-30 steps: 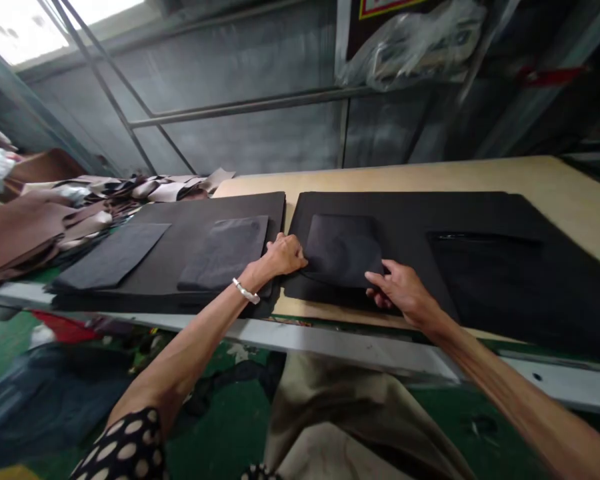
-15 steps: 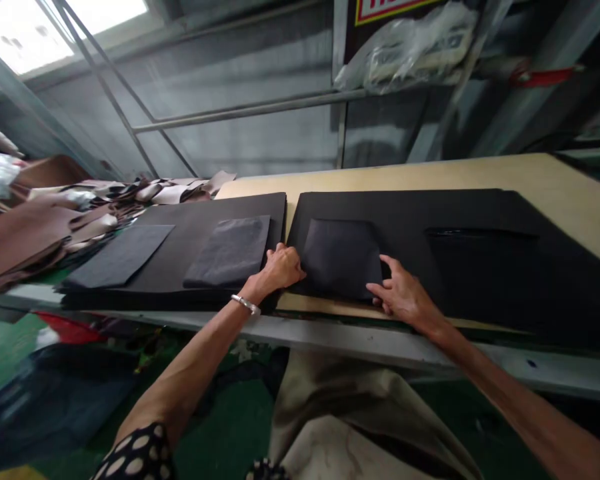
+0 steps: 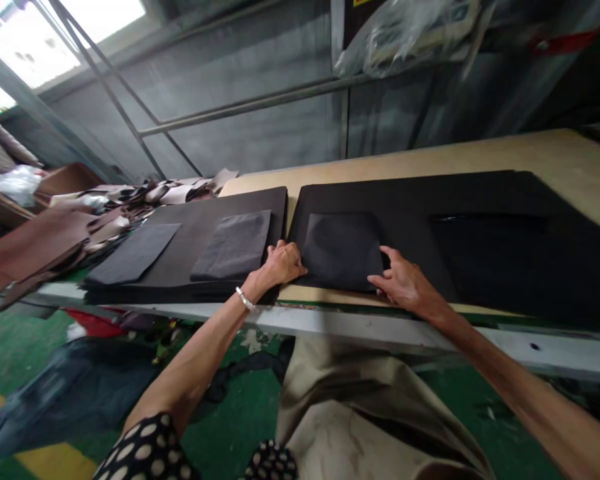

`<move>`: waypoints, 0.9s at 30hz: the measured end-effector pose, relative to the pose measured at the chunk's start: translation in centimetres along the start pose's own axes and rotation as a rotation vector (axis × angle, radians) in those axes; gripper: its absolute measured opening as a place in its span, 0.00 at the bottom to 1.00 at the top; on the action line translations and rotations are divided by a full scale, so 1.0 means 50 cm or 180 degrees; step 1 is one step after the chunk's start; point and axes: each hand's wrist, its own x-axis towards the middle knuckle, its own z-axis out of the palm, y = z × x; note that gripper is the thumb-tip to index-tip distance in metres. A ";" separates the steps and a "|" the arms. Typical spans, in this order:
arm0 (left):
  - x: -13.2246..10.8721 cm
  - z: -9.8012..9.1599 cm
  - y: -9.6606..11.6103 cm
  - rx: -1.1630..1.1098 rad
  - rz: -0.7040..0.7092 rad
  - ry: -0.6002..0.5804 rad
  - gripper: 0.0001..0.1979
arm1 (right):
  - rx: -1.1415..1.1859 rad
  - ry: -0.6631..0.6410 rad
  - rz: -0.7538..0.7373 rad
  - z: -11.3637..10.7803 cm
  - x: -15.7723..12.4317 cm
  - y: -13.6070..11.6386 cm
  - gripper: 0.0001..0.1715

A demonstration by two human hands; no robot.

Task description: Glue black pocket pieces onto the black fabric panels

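Tipped slightly since the earlier frame is the head view, while the left hand (image 3: 280, 263) and the right hand (image 3: 405, 283) are kept almost where they were, one at each side of the dark square patch (image 3: 341, 252). That patch is laid flat on a black foam-like sheet (image 3: 410, 197), directly between the hands. Its left edge is met by the left hand, whose fingers are loosely curled; whether the edge is pinched cannot be told. Its lower right corner is reached by the right hand, whose fingers are spread wide, with no grip shown. Neither hand is clearly nearer. The patch is almost square, so no long axis can be told, but the sheet is stretched left to right along the plywood table (image 3: 430, 157). Beyond the left hand, a grey patch (image 3: 233, 245) is laid on a second black sheet (image 3: 205, 223)
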 end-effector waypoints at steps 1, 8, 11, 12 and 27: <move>-0.001 0.000 0.001 0.0009 -0.0005 -0.0026 0.10 | 0.0007 -0.0008 0.0005 -0.001 0.000 0.001 0.44; -0.004 0.005 0.000 0.0061 0.0013 0.0018 0.09 | -0.0123 0.0066 -0.0192 0.005 0.008 0.017 0.43; -0.007 0.006 -0.001 0.0034 0.0085 0.0065 0.09 | -0.0575 0.0233 -0.0377 0.012 0.007 0.022 0.41; -0.009 0.006 -0.001 0.0031 0.0107 0.0084 0.08 | -0.0778 0.0315 -0.0432 0.014 0.006 0.023 0.39; -0.027 0.015 -0.015 -0.0042 0.0359 0.0238 0.11 | -0.1419 0.0600 -0.0552 0.018 0.004 0.041 0.34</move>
